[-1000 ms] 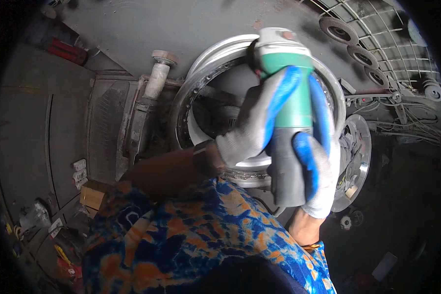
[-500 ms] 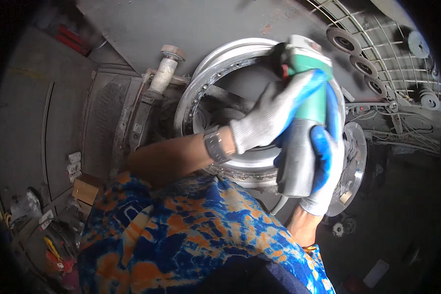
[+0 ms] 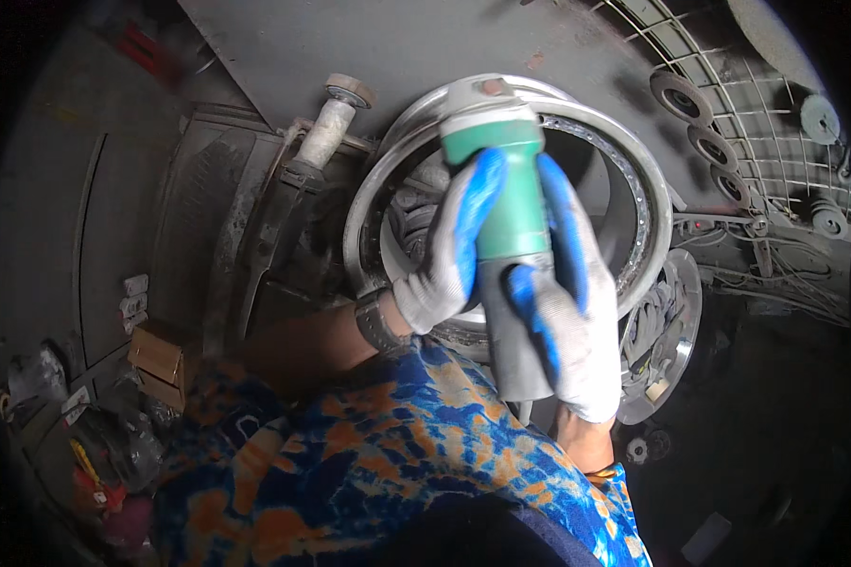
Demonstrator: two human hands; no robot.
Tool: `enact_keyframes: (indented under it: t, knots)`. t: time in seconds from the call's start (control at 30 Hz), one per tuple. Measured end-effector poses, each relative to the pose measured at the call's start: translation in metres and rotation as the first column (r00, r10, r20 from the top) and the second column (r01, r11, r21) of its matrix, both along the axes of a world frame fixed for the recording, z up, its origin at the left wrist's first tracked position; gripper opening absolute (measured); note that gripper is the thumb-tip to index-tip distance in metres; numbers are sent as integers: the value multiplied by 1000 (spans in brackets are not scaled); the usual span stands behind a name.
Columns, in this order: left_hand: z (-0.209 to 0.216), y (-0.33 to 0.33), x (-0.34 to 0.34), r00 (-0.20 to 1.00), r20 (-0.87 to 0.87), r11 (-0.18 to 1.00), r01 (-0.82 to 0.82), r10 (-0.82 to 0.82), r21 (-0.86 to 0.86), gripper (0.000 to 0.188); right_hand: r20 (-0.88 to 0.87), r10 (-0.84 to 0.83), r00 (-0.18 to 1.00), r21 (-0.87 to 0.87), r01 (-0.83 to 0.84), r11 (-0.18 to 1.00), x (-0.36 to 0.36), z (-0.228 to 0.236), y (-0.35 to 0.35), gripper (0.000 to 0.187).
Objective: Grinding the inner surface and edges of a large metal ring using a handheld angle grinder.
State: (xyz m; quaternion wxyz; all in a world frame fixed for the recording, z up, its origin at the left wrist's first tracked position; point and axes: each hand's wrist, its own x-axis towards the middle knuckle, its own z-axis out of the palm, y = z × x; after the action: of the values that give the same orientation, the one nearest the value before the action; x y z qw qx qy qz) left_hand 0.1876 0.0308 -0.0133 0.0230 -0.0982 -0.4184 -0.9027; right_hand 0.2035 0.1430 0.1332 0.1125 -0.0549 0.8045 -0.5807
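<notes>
A green and grey angle grinder (image 3: 512,222) is held between both my gloved hands, over the middle of a metal wheel rim (image 3: 656,213). My left hand (image 3: 449,250), in a white glove with blue palm, grips the green body from the left. My right hand (image 3: 577,317), gloved alike, wraps the grey rear part from the right, thumb on top. The grinder's silver head points away from me, over the rim's far edge. Its disc is hidden, and I cannot tell whether it touches the rim. A cord leaves the rear end.
Left of the rim stands a machine arm with a pale roller (image 3: 327,132). Abrasive discs (image 3: 683,98) hang on a wire guard (image 3: 728,66) at the upper right. Below them sits a round metal dish (image 3: 687,354) of parts. A cardboard box (image 3: 157,364) lies far left.
Both hands have carried the grinder left, from the rim's right side to its middle. Its head now leans slightly left instead of right.
</notes>
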Motion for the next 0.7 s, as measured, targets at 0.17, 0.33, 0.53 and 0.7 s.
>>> enact_keyframes:
  t: [0.17, 0.33, 0.53, 0.7]
  knots:
    - [4, -5, -9, 997, -54, 998, 57, -57, -6, 58, 23, -28, 999, -86, 30, 996, -1, 0, 2, 85]
    - [-35, -25, 5, 995, -72, 957, -82, 64, -278, 55, 1, 105, 994, 87, -105, 991, -1, -5, -3, 85]
    - [1, 12, -12, 994, 78, 996, 84, -83, -8, 50, 104, -153, 983, -49, 159, 986, 0, 13, 6, 88]
    - [63, 48, -49, 954, 64, 946, 278, -292, 168, 48, -66, -383, 922, -186, 365, 912, -1, 9, 32, 88]
